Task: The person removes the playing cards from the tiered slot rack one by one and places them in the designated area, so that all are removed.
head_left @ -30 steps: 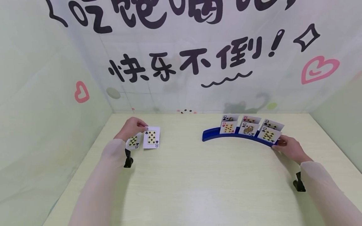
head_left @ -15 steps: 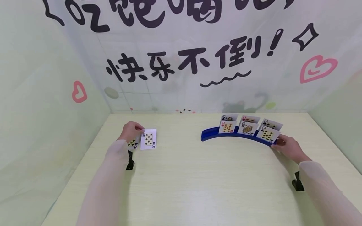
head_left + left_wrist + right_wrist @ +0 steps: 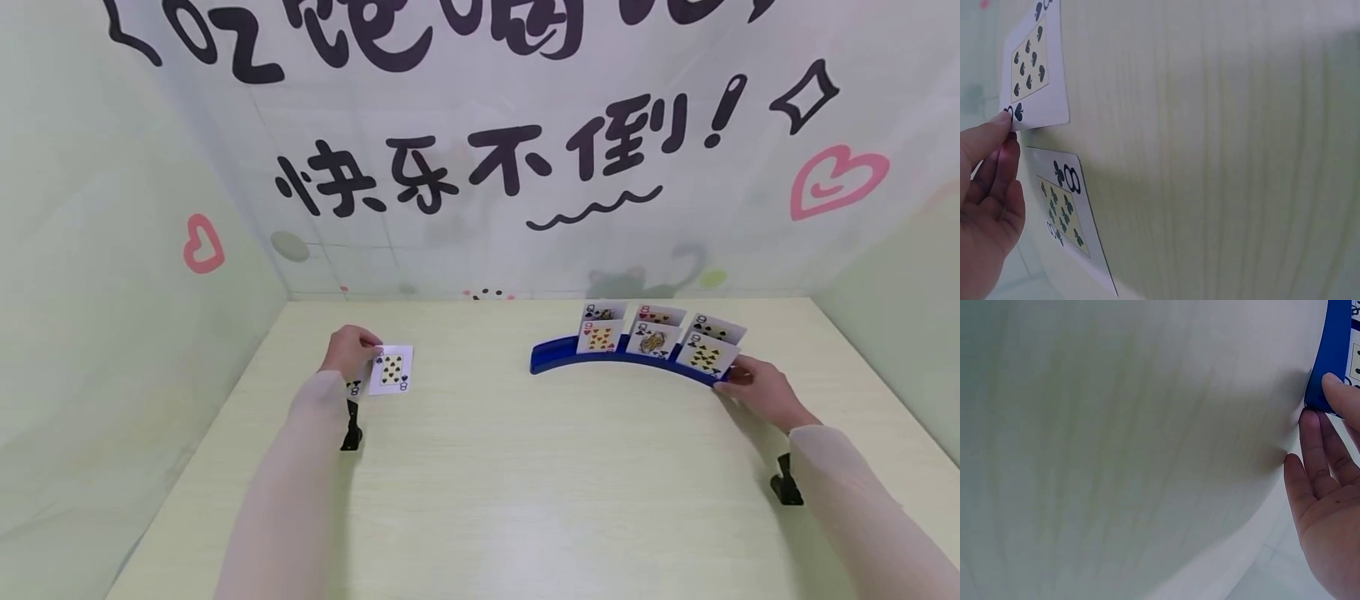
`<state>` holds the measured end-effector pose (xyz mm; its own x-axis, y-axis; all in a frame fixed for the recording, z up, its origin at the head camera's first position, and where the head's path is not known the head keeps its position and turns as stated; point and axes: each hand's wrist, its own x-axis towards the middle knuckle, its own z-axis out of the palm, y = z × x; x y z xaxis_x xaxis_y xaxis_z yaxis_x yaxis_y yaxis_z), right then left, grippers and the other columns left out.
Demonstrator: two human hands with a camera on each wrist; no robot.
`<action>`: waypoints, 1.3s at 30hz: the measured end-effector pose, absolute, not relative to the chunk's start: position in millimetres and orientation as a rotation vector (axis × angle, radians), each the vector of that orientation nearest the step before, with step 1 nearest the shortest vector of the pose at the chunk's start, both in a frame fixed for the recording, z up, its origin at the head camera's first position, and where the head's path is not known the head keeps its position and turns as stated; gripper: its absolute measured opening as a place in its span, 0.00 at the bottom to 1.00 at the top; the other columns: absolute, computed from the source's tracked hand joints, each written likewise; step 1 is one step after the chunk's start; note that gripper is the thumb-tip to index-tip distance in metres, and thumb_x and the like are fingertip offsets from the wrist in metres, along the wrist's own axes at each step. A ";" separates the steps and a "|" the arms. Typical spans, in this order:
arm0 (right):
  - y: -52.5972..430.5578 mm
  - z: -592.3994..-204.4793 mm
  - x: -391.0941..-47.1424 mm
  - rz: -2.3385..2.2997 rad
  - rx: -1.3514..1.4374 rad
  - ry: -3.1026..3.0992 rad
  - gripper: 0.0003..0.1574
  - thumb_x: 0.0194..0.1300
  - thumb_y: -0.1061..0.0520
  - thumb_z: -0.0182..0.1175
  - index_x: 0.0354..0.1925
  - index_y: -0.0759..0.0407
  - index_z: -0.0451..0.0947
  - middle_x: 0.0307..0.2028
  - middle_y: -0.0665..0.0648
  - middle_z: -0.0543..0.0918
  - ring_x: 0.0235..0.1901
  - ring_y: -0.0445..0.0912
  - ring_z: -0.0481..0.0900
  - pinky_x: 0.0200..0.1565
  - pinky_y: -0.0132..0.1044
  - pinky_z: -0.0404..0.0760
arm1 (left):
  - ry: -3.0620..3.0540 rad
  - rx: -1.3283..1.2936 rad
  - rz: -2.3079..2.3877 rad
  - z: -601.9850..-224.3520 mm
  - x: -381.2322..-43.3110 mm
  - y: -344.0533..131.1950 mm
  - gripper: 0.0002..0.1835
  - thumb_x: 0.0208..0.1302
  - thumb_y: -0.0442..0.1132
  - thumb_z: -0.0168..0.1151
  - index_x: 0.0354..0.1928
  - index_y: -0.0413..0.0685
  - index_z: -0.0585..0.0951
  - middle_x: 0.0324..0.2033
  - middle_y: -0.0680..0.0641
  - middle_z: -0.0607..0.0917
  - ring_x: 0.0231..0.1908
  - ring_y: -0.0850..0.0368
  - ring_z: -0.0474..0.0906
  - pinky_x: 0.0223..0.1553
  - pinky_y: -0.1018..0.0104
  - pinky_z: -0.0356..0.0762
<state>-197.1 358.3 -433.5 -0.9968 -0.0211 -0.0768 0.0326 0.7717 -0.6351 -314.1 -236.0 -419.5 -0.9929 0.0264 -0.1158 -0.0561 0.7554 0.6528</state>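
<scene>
In the head view my left hand (image 3: 348, 353) pinches the eight of spades (image 3: 392, 370) by its near-hand corner, at the left of the table. The left wrist view has the thumb on the face of that card and fingers behind it, with a small shadow beneath the corner. Beside it lies the eight of clubs (image 3: 1063, 209), mostly covered by my hand in the head view. My right hand (image 3: 768, 392) grips the right end of the curved blue card holder (image 3: 552, 357). Standing in its front row are a nine of hearts (image 3: 600, 337), a black queen (image 3: 651, 342) and a black nine (image 3: 705, 357).
Behind the front row stand a second black queen (image 3: 604, 312), a red eight (image 3: 660, 317) and another black nine (image 3: 712, 328). The holder's left end bears no card. Pale wood table (image 3: 480, 467) stretches between the hands. A printed cloth (image 3: 420, 258) hangs at the back.
My left wrist has shifted slightly to the right and covers more of the eight of clubs. The eight of spades stays pinched. My right hand keeps its grip on the holder.
</scene>
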 end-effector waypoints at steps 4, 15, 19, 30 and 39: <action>357.6 -434.0 -197.2 -1.035 0.014 2.879 0.36 0.62 0.58 0.59 0.58 0.81 0.58 0.47 0.78 0.71 0.46 0.66 0.72 0.45 0.54 0.73 | 2.853 -0.013 1.014 -425.6 -316.7 -235.3 0.09 0.62 0.30 0.57 0.43 0.34 0.80 0.38 0.38 0.80 0.37 0.49 0.75 0.38 0.61 0.72; 356.7 -434.6 -197.6 -1.037 0.023 2.895 0.34 0.62 0.60 0.58 0.58 0.80 0.59 0.46 0.77 0.72 0.45 0.66 0.72 0.45 0.54 0.73 | 2.911 0.029 0.978 -436.3 -320.7 -235.4 0.09 0.60 0.30 0.58 0.41 0.34 0.80 0.35 0.39 0.80 0.36 0.49 0.74 0.39 0.59 0.72; 356.8 -434.8 -197.6 -1.041 0.018 2.896 0.34 0.62 0.60 0.58 0.58 0.80 0.59 0.46 0.77 0.72 0.45 0.66 0.72 0.45 0.55 0.73 | 2.924 0.043 0.998 -437.2 -318.7 -235.5 0.08 0.59 0.29 0.59 0.40 0.33 0.81 0.34 0.40 0.80 0.36 0.49 0.74 0.39 0.59 0.72; 355.8 -432.3 -197.8 -1.038 0.011 2.893 0.34 0.62 0.60 0.58 0.57 0.81 0.59 0.47 0.78 0.72 0.45 0.66 0.72 0.45 0.55 0.72 | 2.934 0.038 1.058 -440.5 -313.5 -236.6 0.09 0.62 0.30 0.58 0.42 0.33 0.80 0.37 0.38 0.80 0.38 0.47 0.74 0.40 0.57 0.72; 358.2 -435.5 -198.1 -1.036 0.024 2.881 0.36 0.62 0.59 0.59 0.58 0.81 0.57 0.47 0.78 0.71 0.46 0.66 0.72 0.47 0.56 0.71 | 2.931 0.033 1.098 -432.8 -310.7 -229.3 0.11 0.65 0.35 0.54 0.45 0.37 0.79 0.41 0.40 0.79 0.41 0.48 0.74 0.43 0.56 0.72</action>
